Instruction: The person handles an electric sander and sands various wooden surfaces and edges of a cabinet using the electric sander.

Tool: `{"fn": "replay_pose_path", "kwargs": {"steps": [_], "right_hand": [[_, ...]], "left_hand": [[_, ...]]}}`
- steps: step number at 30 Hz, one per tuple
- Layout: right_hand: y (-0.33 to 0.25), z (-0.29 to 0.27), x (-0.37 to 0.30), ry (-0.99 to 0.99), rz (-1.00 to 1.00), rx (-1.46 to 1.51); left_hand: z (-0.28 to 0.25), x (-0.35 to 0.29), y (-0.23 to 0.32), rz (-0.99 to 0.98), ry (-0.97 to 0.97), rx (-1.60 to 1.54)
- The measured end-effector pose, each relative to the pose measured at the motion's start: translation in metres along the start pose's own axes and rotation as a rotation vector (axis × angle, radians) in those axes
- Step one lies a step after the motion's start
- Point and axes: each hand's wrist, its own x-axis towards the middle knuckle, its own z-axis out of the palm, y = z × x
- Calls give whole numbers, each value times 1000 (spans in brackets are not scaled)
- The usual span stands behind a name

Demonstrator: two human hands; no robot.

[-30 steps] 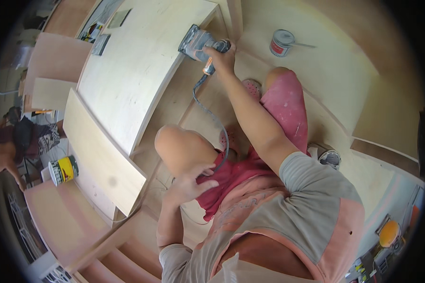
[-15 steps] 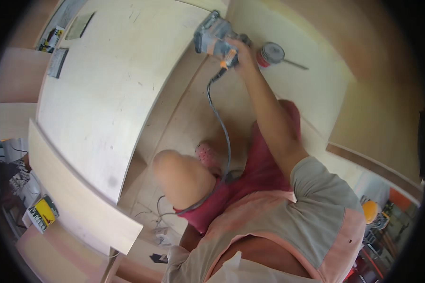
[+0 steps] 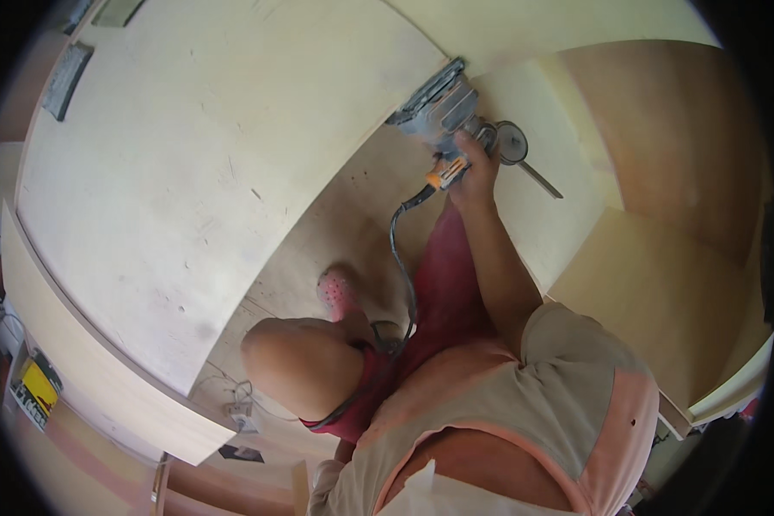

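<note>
My right hand (image 3: 477, 170) is wrapped round the body of a dusty grey electric sander (image 3: 443, 107) with orange trim. The sander is tilted, its flat pad against the right edge of a large pale wooden panel (image 3: 206, 163). From its orange-marked end a dark cord (image 3: 397, 249) loops down to my lap. Just right of the hand is a round tin (image 3: 513, 144), with a flat stick (image 3: 540, 181) jutting from beside it. My left hand is out of sight; only a bit of that arm shows below my raised knee.
A grey sanding block (image 3: 67, 82) and a greenish pad (image 3: 116, 10) lie on the panel's far left. A long pale board (image 3: 103, 344) runs along its near left side. Brown panels (image 3: 662, 301) stand at the right. A yellow-and-black box (image 3: 39, 387) sits at the lower left.
My view has shifted. The sander has turned from flatter over the panel's far corner to tilted against its right edge, nearer me. My right hand has kept its hold.
</note>
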Motion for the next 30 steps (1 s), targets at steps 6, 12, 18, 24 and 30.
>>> {"fn": "replay_pose_path", "kwargs": {"steps": [6, 12, 18, 24, 30], "right_hand": [[-17, 8, -14, -64, 22, -45], [-27, -2, -31, -144, -293, -536], [-92, 29, -50, -671, -913, -900], [-132, 109, -47, -866, -1046, -1206], [-153, 188, 1, -1058, -731, -1675]], "left_hand": [[15, -13, -32, -67, 1, -33], [21, 10, -71, -117, 32, -48], [-36, 46, -66, 352, 14, 707], [-133, -106, 157, 777, 698, -54], [-167, -233, 315, 1513, 1321, -232]]}}
